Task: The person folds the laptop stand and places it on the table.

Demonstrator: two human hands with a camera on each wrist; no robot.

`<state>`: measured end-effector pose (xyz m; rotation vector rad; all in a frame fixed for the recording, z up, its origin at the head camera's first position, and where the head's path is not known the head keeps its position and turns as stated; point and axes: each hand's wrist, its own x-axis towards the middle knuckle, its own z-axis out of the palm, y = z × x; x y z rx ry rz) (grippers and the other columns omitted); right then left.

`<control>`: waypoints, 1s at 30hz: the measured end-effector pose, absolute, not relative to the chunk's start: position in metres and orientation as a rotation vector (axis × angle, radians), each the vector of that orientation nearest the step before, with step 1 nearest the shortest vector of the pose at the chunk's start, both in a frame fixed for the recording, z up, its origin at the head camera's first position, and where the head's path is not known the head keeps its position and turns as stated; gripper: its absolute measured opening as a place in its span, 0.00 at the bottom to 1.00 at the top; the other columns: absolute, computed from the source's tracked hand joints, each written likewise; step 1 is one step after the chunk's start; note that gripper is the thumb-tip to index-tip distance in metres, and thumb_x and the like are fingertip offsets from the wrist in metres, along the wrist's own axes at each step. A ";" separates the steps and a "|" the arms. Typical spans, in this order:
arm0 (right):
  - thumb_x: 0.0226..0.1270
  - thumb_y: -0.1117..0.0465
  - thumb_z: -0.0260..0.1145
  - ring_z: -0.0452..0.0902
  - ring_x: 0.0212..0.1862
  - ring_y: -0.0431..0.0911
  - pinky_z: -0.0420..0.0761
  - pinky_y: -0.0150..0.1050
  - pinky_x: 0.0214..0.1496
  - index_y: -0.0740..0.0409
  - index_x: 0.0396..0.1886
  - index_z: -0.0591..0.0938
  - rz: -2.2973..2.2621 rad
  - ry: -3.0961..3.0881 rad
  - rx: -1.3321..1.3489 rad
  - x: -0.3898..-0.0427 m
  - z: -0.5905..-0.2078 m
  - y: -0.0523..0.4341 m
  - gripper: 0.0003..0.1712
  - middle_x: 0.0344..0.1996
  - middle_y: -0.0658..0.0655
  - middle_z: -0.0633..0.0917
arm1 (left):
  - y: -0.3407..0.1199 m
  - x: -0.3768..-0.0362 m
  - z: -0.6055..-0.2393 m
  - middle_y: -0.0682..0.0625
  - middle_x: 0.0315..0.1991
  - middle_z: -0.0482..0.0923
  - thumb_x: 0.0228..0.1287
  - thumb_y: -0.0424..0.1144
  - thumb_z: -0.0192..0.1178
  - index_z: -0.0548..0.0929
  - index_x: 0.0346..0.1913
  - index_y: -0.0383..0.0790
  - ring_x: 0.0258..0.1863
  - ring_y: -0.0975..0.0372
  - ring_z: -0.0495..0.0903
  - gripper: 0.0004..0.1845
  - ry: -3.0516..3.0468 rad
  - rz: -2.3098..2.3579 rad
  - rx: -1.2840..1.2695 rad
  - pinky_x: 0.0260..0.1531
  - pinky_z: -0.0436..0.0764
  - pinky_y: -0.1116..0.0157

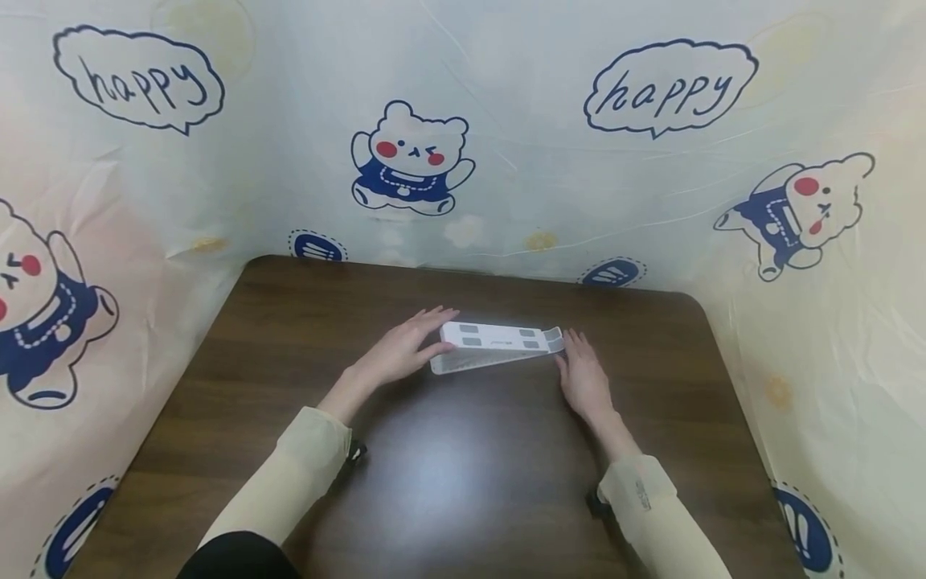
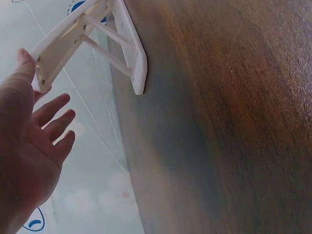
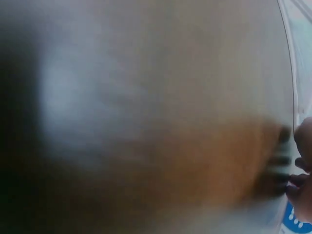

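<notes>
A white folding laptop stand (image 1: pixel 499 336) stands partly unfolded on the brown table, its top panel raised at the left and sloping to the curved lip (image 1: pixel 554 339) at the right. My left hand (image 1: pixel 396 351) holds the raised left end. In the left wrist view, the left thumb and a finger pinch that end of the stand (image 2: pixel 59 51), while the other fingers reach out below. Two struts (image 2: pixel 108 54) join its upper and lower parts. At the lip end, my right hand (image 1: pixel 584 376) touches the stand with fairly straight fingers. The right wrist view shows only some right fingertips (image 3: pixel 298 183).
The dark wooden table (image 1: pixel 448 466) has rounded far corners. Behind it and at both sides hangs a pale cloth (image 1: pixel 521 193) printed with bears and "happy" bubbles. Light sleeves (image 1: pixel 289 474) cover both forearms.
</notes>
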<state>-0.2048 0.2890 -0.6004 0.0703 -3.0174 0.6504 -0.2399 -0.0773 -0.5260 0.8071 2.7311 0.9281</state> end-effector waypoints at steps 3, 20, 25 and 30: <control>0.89 0.57 0.58 0.51 0.89 0.69 0.55 0.64 0.93 0.70 0.88 0.55 0.664 -3.051 0.098 -0.197 -0.603 0.284 0.40 0.88 0.73 0.58 | -0.079 -0.241 -0.528 0.44 0.87 0.64 0.83 0.57 0.61 0.65 0.87 0.55 0.89 0.45 0.58 0.37 2.705 0.947 0.822 0.89 0.58 0.40; 0.86 0.54 0.62 0.51 0.88 0.72 0.55 0.70 0.91 0.79 0.84 0.58 0.663 -3.012 0.088 -0.172 -0.604 0.264 0.44 0.86 0.79 0.55 | -0.079 -0.236 -0.527 0.45 0.82 0.73 0.84 0.56 0.61 0.74 0.82 0.56 0.84 0.44 0.70 0.30 2.638 1.012 0.784 0.83 0.69 0.34; 0.86 0.55 0.61 0.50 0.89 0.72 0.54 0.71 0.91 0.77 0.84 0.59 0.701 -3.012 0.087 -0.173 -0.604 0.266 0.42 0.86 0.78 0.56 | -0.082 -0.230 -0.534 0.47 0.80 0.76 0.84 0.58 0.58 0.67 0.85 0.65 0.76 0.46 0.80 0.32 2.551 1.103 0.730 0.78 0.76 0.35; 0.86 0.55 0.61 0.49 0.89 0.72 0.52 0.70 0.91 0.77 0.85 0.58 0.717 -3.020 0.089 -0.172 -0.603 0.266 0.42 0.87 0.78 0.55 | -0.087 -0.222 -0.543 0.48 0.85 0.69 0.86 0.58 0.55 0.57 0.87 0.74 0.82 0.45 0.73 0.34 2.549 1.083 0.687 0.81 0.71 0.33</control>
